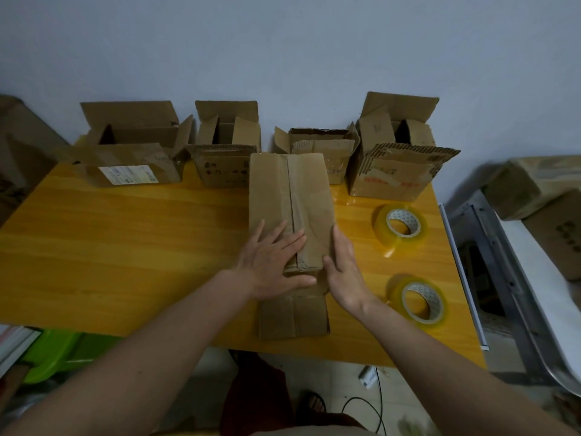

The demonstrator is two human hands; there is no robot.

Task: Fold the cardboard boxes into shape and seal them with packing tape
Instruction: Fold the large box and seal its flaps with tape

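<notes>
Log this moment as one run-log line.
stage: flaps closed, untaped | left hand: flat on brown cardboard box | right hand: against box side | two clear tape rolls: untouched

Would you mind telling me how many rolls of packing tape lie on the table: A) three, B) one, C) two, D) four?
C: two tape rolls lie on the yellow table, the far roll and the near roll, both to the right of the box under the hands.
</notes>
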